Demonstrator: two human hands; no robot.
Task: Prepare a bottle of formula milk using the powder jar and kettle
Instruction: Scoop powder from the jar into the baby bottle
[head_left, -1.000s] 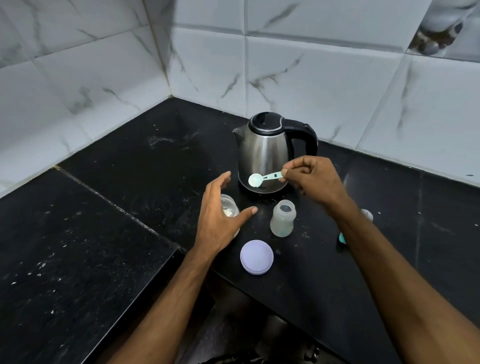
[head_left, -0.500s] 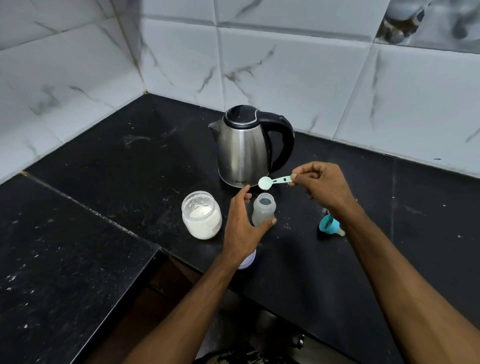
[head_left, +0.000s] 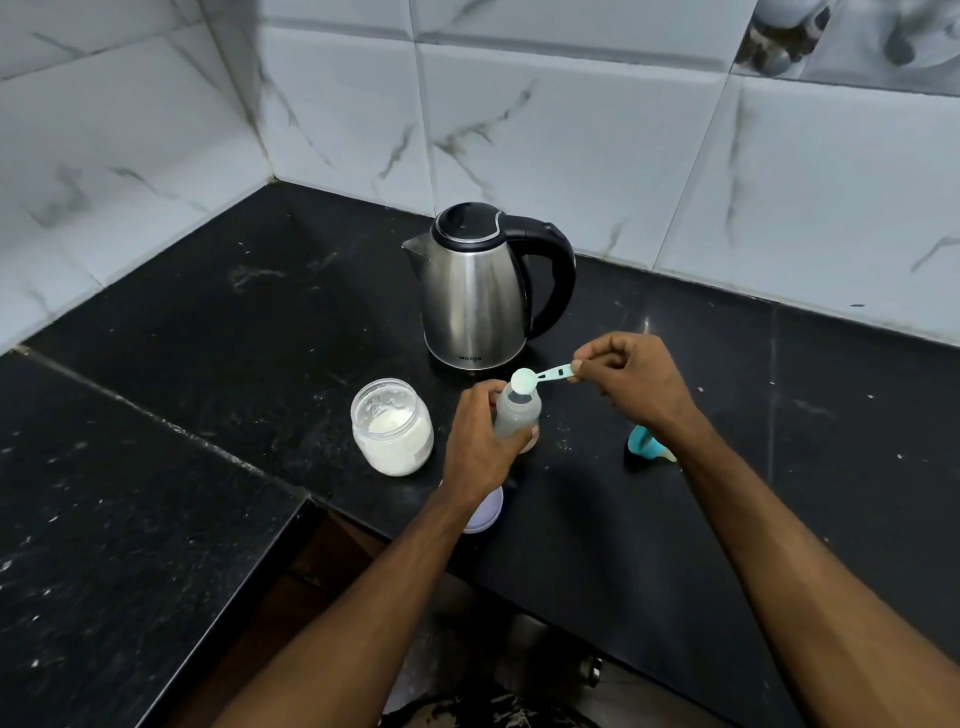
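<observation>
the counter (head_left: 208, 364) was black stone, running into a corner under white marbled tiles (head_left: 571, 145). at the back stood the kettle (head_left: 475, 291), steel, lid down, handle to the right, spout to the left. in front of it and to the left sat the jar (head_left: 392, 426), open, about half full of white powder. the left hand (head_left: 480, 441) was curled round the bottle (head_left: 517, 415), which stood upright on the counter just in front of the kettle, mouth open, with what looked like cloudy liquid inside. the right hand (head_left: 631, 384) pinched the handle end of the scoop (head_left: 540, 376), thumb and fingers closed on it, the bowl heaped white and held right over the bottle's mouth. a pale lid (head_left: 485, 512) lay near the counter edge, partly hidden by the left wrist. a teal cap (head_left: 647, 447) lay on its side to the right, behind the right forearm.

the step in hand looked to be dosing powder into the bottle. the next move would call for rolling the scoop over squarely above the narrow mouth while the left hand kept the bottle steady; a few white specks lay on the counter beside the bottle, so a spill was an easy slip. the cap was not yet on.
</observation>
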